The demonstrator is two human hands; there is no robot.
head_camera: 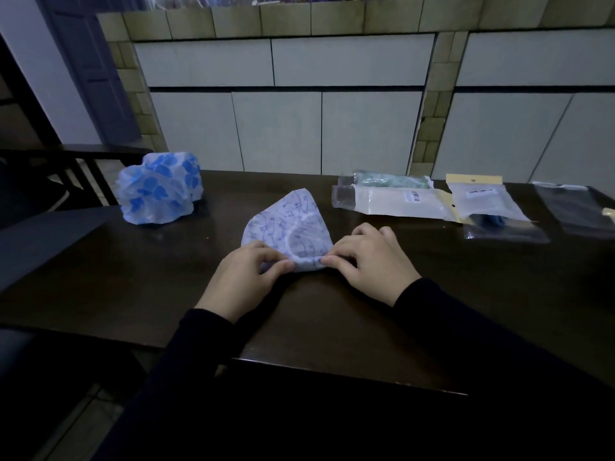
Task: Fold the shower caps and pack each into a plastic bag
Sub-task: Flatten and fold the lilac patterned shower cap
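— Head view: looking down at a dark tabletop (332, 314); lying at its middle, a pale shower cap with purple music notes (286, 224), folded into a rough wedge.

— Pinching its near edge with both hands: left hand (244, 277) gripping the left corner between thumb and curled fingers, right hand (369, 257) gripping the right corner the same way. Wearing dark sleeves (466, 327).

— Sitting well apart at the far left, a second shower cap with blue hearts (159, 189), puffed up and unfolded.

— Lying at the far right, a cluster of plastic bags: one holding something green (389, 181), overlapping it a long white-filled bag (399, 202), then a yellow-headed bag (482, 197) resting over something dark blue, contents too dim to name. Lying farthest right, an empty-looking clear bag (572, 204).

— Standing behind, pale cabinet doors (332, 128).
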